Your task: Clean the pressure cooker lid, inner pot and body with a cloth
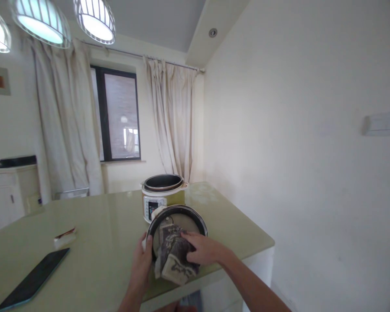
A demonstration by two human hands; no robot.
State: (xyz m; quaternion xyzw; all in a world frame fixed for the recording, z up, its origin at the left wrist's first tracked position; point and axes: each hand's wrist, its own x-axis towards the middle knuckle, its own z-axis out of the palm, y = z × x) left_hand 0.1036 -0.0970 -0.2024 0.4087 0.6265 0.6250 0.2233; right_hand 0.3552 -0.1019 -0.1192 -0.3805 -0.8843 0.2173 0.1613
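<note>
My left hand (143,260) grips the left rim of a round cooker lid (195,215), its inner side facing me. The lid is tilted up over the near part of the table. In my right hand (203,248) is a patterned dark-and-cream cloth (175,253), pressed against the lid's inside and hanging over its lower edge. Just behind the lid stands the electric pressure cooker (175,198), white and yellowish-green, with its dark pot uncovered and a control panel on the front.
The glossy green table (104,234) bears a dark tablet (34,277) and a small pale item (65,237) at the left. A white wall (295,151) runs along the right side. Behind are curtains (172,112), a window (121,115) and a white cabinet (8,190).
</note>
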